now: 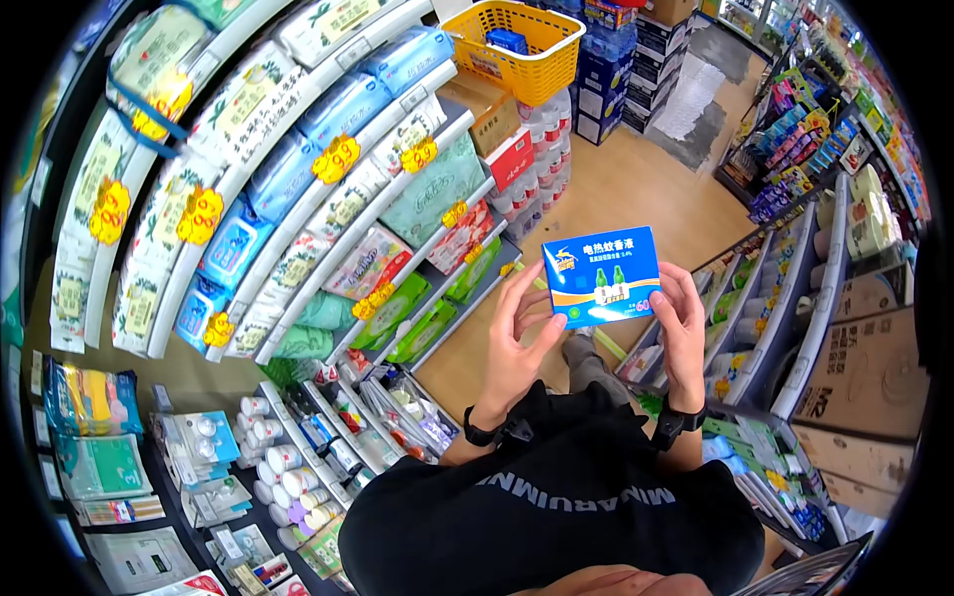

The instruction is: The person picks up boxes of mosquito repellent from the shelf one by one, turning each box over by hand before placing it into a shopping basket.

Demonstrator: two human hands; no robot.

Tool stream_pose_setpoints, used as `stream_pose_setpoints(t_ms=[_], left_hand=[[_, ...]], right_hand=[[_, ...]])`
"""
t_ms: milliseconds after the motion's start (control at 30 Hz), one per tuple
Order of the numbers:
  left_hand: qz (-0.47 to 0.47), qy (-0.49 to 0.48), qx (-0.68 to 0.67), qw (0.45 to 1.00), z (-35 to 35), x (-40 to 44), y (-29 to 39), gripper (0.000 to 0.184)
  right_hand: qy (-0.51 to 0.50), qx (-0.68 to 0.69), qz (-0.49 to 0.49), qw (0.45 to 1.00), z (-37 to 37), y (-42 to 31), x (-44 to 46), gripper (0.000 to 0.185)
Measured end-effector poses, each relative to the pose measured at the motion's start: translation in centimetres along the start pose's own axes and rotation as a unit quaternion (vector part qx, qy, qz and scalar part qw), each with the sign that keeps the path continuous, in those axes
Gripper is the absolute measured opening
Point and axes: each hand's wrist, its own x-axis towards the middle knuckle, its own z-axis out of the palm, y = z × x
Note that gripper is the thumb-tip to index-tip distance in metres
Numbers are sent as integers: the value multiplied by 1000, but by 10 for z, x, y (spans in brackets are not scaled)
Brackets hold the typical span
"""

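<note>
Underneath, tan floor between stocked shelves, blue box above.

Box is blue, with white lettering, a green-and-white bottle print and a curved gold-and-white band. Shirt black, pale grey lettering. Wrist straps black. Basket yellow, latticed. Price tags yellow, red figures. White packs carry green leaf print. Floor tan, patched grey and white. Cartons brown, dark lettering.
</note>
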Motion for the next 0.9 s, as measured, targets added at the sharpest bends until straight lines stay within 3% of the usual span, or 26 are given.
stream_pose_setpoints(t_ms=[233, 500, 900], left_hand=[[11, 36, 10, 999, 20, 105, -27, 65], [-4, 58, -12, 998, 55, 227, -59, 39], [-43, 71, 43, 996, 76, 329, -90, 34]], right_hand=[[-22, -15, 4, 1000, -19, -3, 117, 39], [-34, -8, -12, 999, -63, -10, 221, 42], [-27, -2, 30, 999, -92, 11, 326, 40]])
